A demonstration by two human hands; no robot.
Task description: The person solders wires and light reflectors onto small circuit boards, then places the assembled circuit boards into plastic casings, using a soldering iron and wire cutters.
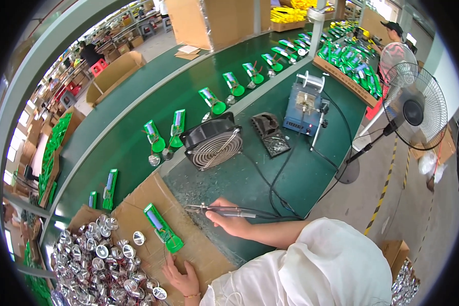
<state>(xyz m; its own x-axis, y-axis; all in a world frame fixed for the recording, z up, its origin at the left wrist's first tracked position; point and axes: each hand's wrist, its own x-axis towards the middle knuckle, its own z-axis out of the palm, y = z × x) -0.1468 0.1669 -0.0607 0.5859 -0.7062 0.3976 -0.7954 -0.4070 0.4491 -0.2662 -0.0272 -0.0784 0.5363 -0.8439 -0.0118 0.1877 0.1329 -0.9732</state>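
My right hand grips a soldering iron with a thin metal feed guide at its tip and black cables trailing right. Its tip points left, over the edge of the cardboard sheet. On that sheet lies a green flashlight housing with a blue-violet battery in it. My left hand rests just below the housing's wide end, thumb and fingers apart, by some thin wires. Whether a fingertip touches a wire is too small to tell. A loose silver reflector cup sits left of the housing.
A heap of silver reflector cups fills the lower left. Beyond the cardboard stand a black fan, a soldering iron stand and a blue solder feeder. Several green housings line the conveyor. A pedestal fan stands right.
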